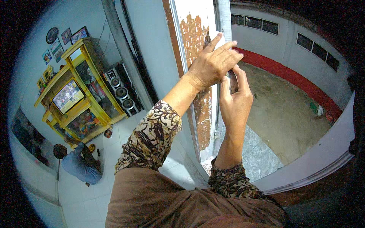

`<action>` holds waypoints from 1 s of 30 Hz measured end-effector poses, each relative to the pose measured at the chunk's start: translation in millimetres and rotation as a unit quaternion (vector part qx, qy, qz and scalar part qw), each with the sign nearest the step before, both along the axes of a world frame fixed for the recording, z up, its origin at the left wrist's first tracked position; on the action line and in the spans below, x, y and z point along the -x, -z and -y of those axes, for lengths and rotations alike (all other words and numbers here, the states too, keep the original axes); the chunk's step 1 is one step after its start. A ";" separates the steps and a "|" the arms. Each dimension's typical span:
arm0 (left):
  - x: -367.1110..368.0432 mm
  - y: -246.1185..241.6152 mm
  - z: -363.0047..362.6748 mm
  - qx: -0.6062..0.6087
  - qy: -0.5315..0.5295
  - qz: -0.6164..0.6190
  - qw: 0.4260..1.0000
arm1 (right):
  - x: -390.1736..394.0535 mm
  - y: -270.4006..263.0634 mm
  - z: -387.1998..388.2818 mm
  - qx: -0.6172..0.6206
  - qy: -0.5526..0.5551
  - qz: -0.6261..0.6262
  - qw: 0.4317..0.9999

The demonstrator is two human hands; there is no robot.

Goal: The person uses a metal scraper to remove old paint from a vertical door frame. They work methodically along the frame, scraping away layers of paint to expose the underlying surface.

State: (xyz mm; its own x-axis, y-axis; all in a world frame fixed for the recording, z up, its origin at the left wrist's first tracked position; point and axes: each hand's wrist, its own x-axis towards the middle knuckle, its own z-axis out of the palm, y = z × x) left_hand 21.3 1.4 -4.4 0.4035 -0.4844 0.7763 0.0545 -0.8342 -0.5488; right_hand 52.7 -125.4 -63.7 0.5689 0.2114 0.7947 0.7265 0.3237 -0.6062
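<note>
A door-frame post with brown paint worn through to white stands upright before me. My left hand reaches across it, back of the hand up, with its fingers over the post's right edge. Part of a small white flat piece shows under the fingers; I cannot tell whether they grip it or only press on it. Just below, my right hand has thumb and forefinger bent at the same edge, close to the left palm. A dark gap shows between these fingers, and what their tips touch is hidden.
Left of me, a person sits low on the tiled floor before a yellow cabinet with a lit television. A tall speaker stands beside it. Right, beyond the opening, lies bare ground along a red-based wall.
</note>
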 end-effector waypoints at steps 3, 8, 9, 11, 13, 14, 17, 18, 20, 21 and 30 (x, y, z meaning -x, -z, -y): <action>-2.7 -4.7 -11.6 -0.010 0.014 -0.035 0.999 | -6.8 2.2 -7.3 -0.058 -0.083 0.009 0.995; -4.4 -1.0 -13.2 -0.047 -0.007 0.001 0.999 | -9.3 10.1 -12.8 -0.088 -0.270 -0.175 0.943; -1.9 0.1 -12.6 -0.051 -0.019 0.007 0.998 | -8.1 11.5 -14.2 -0.082 -0.271 -0.189 0.940; 2.8 0.4 -12.2 -0.060 -0.057 0.004 0.997 | -4.2 13.3 -16.8 -0.086 -0.268 -0.188 0.941; 6.3 -2.0 -14.3 -0.022 -0.033 0.007 0.999 | 0.6 12.9 -21.4 -0.092 -0.228 -0.146 0.958; 7.4 -2.8 -14.6 -0.022 -0.026 0.010 0.999 | 3.4 12.1 -24.0 -0.097 -0.203 -0.126 0.966; 8.2 -1.4 -15.0 -0.015 -0.015 0.011 1.000 | 10.1 11.8 -22.1 -0.092 -0.191 -0.111 0.971; 8.5 -0.3 -13.8 -0.012 -0.021 0.004 1.000 | 12.2 11.3 -21.2 -0.109 -0.198 -0.108 0.968; 9.2 0.7 -12.9 -0.004 -0.015 0.005 1.000 | 15.0 9.4 -19.4 -0.108 -0.195 -0.094 0.970; 10.0 1.1 -12.6 0.000 -0.011 0.010 1.000 | 15.7 8.5 -19.0 -0.110 -0.188 -0.079 0.973; 12.6 3.3 -13.0 0.007 -0.006 -0.001 1.000 | 16.3 12.8 -27.2 -0.117 -0.158 -0.084 0.977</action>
